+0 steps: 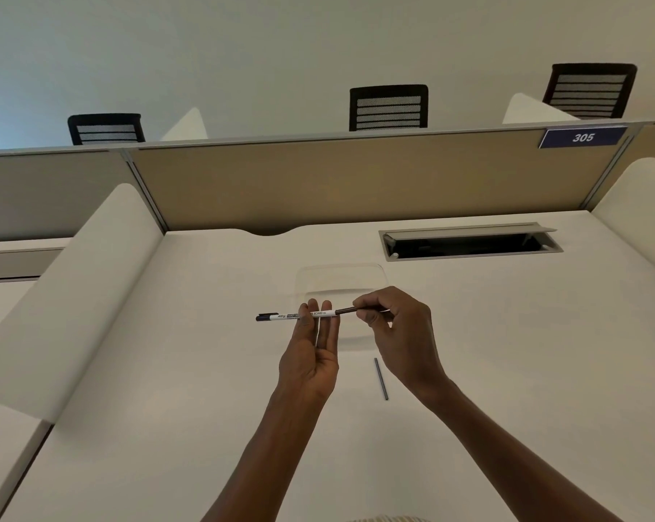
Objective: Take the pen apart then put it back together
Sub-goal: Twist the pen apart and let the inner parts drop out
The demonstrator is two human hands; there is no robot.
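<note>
Fingers (327, 314) of our left hand (310, 356) pinch the white pen barrel (295, 315) level above the desk (167, 371), while our right hand (393, 329) grips a dark rod (346, 310) entering the barrel's right end. On the desk just below our right hand we see a thin grey stick (381, 378); behind both hands lies a clear tray (341, 276), and farther back right an open cable hatch (469, 243).

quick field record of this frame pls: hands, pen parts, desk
left hand: holds the white pen barrel level, cap end pointing left
right hand: pinches a dark rod at the barrel's open right end
desk: a loose thin grey stick beside the right wrist
clear tray: behind the hands
</note>
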